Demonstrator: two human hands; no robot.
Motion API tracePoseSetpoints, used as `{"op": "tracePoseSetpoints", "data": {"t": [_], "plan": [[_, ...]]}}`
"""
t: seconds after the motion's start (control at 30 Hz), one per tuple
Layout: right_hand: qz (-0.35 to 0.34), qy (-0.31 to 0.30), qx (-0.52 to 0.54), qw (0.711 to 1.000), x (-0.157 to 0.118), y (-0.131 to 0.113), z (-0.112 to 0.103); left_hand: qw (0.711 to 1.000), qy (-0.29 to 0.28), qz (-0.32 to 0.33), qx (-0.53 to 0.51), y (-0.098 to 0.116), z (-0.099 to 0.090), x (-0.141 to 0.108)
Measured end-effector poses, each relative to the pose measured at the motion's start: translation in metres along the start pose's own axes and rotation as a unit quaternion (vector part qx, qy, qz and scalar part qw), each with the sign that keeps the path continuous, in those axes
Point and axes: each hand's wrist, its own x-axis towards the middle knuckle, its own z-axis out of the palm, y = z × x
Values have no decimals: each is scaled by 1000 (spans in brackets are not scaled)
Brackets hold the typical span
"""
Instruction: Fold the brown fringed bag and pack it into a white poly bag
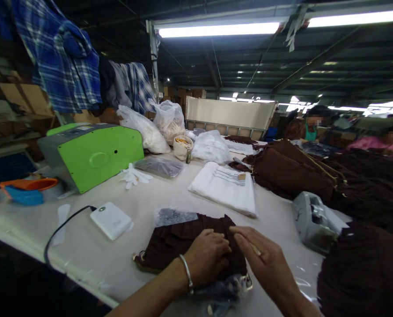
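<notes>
Left hand [206, 257], bangle at wrist: fingers together, pressed on folded dark-brown pleated cloth [183, 242], not clamped. Right hand [258, 254]: fingers together, straight, tips at the cloth's edge. Clear plastic bag [219, 290] under the cloth, below the fingers. Small plastic packet [175, 216] ahead of the fingers; grey machine [315, 222] to their right.

Garment [170, 242] on table [77, 273], power bank [110, 220] left, folded shirt [222, 189] behind
</notes>
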Motion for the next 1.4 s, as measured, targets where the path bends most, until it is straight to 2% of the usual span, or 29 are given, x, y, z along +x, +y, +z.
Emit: {"op": "tracePoseSetpoints", "data": {"t": [0.1, 0.2, 0.3, 0.4, 0.5, 0.6, 0.7, 0.77, 0.87, 0.93, 1.03, 1.1, 1.2, 1.3, 1.4], "plan": [[0, -39, -45, 998, -2, 23, 16, 999, 9, 35, -1, 9, 7, -13], [-3, -99, -84, 992, -14, 46, 44, 998, 30, 56, 3, 10, 1, -29], [-2, -136, -117, 984, -22, 55, 59, 996, 87, -7, 11, -1, -21, -53], [-34, -128, -149, 980, -22, 49, 61, 983, 144, -108, 49, -24, -46, -78], [-71, -184, -153, 968, -15, 37, 60, 976, 135, -149, 86, -47, -60, -92], [-43, -262, -150, 952, -5, 26, 57, 975, 96, -150, 134, -60, -60, -93], [10, -256, -156, 954, 5, 14, 54, 969, 62, -145, 190, -64, -55, -89], [14, -269, -147, 952, 9, 8, 54, 965, 61, -149, 207, -65, -53, -88], [8, -322, -120, 939, 11, 4, 55, 961, 80, -167, 204, -67, -53, -92], [19, -320, -107, 941, 16, 3, 53, 963, 84, -161, 198, -68, -53, -96], [26, -271, -111, 956, 35, -6, 52, 970, 69, -131, 192, -70, -48, -103], [1, -235, -128, 964, 53, -19, 58, 972, 66, -123, 187, -70, -45, -108], [-78, -202, -167, 962, 79, -39, 79, 971, 94, -124, 182, -67, -45, -116], [-137, -224, -216, 940, 96, -48, 104, 973, 108, -114, 168, -63, -47, -124], [-130, -251, -249, 926, 104, -46, 122, 979, 95, -107, 144, -61, -46, -133]]}}
